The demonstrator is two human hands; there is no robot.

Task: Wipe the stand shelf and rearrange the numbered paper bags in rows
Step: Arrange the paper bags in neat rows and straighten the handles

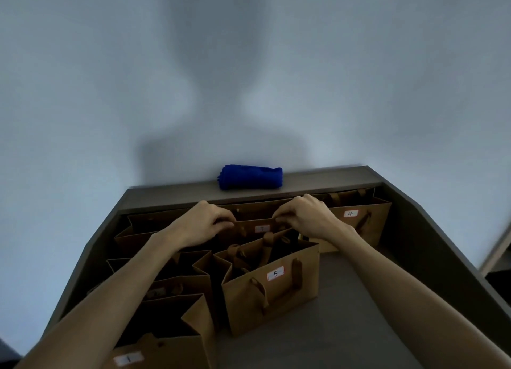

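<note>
The bag marked 7 (260,227) stands in the back part of the shelf (359,299), and both hands are on its top edge: the left hand (201,225) pinches the rim at its left end, the right hand (307,219) pinches it at its right end, fingers curled over the paper. Whether the bag is lifted or resting on the shelf cannot be told, since its base is hidden behind the bag marked 5 (272,288).

Just in front of it, the bag marked 5 stands upright near the middle of the shelf. The bag marked 4 (356,219) stands at the back right, beside the right hand. At the near left corner is the bag marked 1 (154,352), and between it and the back there are more brown bags (177,274) whose numbers are out of sight under the left forearm. A further bag (143,227) stands at the back left.

The folded blue cloth (250,177) lies on the ledge behind the shelf, against the wall (110,78), in neither hand. So the wiping is probably finished or set aside, though the dim shelf gives no proof of it.

The sorting looks about half done. The left side is crowded, the right front of the shelf is bare, and 4, 7 and 5 do not yet read as ordered rows. Bag 7 needs its place, and the hidden bags on the left likely need straightening.
</note>
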